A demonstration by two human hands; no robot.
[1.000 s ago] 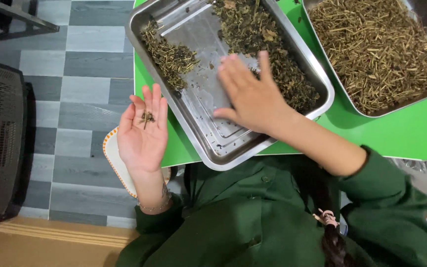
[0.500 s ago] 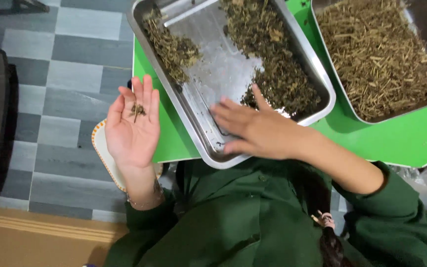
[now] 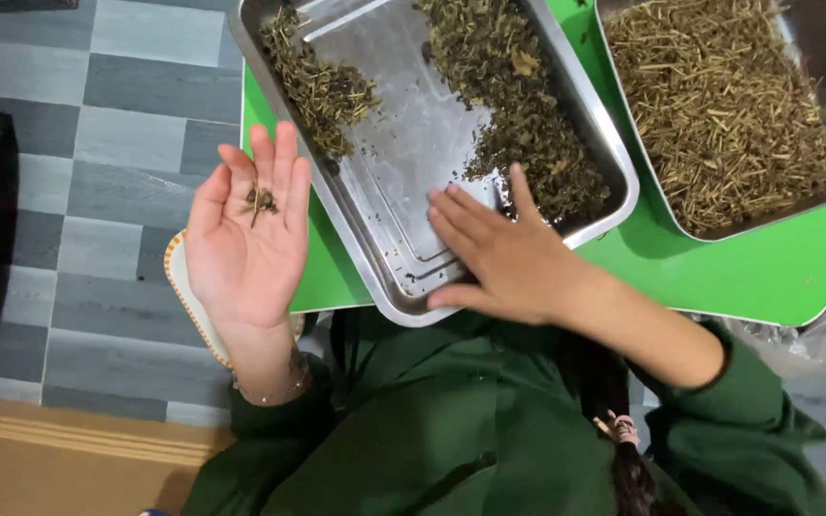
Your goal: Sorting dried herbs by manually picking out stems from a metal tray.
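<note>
Dried herb bits (image 3: pixel 258 201) on flat left palm (image 3: pixel 246 239), fingers together; right hand's (image 3: pixel 499 258) fingers spread on steel tray (image 3: pixel 403 258).

Place: a small herb-sorting workspace, likely a home or small workshop room.
Floor: grey tiles (image 3: pixel 126 105) in mixed shades.
Table: bright green table (image 3: pixel 757 268).
Gear: two steel trays (image 3: pixel 403 191) of dried herbs (image 3: pixel 719 105).
</note>
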